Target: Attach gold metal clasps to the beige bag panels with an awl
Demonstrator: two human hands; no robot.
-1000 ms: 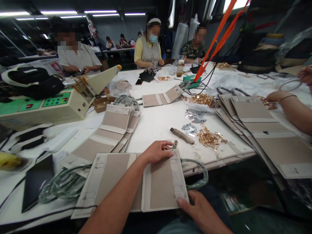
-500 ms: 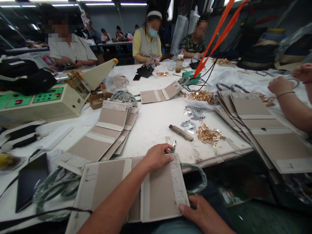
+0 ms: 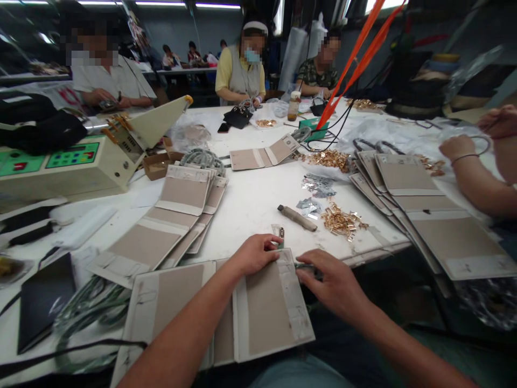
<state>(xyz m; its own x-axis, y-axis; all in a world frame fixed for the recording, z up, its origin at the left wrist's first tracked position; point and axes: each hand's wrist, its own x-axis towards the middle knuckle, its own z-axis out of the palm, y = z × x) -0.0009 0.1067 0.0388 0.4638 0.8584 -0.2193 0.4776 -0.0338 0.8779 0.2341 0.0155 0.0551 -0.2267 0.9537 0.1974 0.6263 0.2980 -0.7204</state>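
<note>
A beige folded panel with white edge strips [image 3: 266, 318] lies open across my lap and the table edge. My left hand [image 3: 256, 256] is closed on the panel's upper edge, thumb on top, beside a small metal clasp [image 3: 281, 233] that stands up there. Just right of that corner is my right hand [image 3: 329, 272], its thumb and fingers apart, near the panel's green-wrapped handle, which is mostly hidden. Beyond them lie a wrapped tool [image 3: 298, 218], a pile of gold metal pieces [image 3: 343, 221] and flat silver plates [image 3: 318, 184].
Stacks of similar panels lie left [image 3: 161, 226] and right [image 3: 436, 210]. A cream machine [image 3: 72, 167] stands at the left. Orange straps [image 3: 351, 59] hang over a green box [image 3: 314, 129]. Another person's hands [image 3: 460, 148] are at the right; several people sit beyond.
My right hand has moved up from the panel's lower right corner to beside its upper right corner, its grip on the panel released. The view has shifted slightly.
</note>
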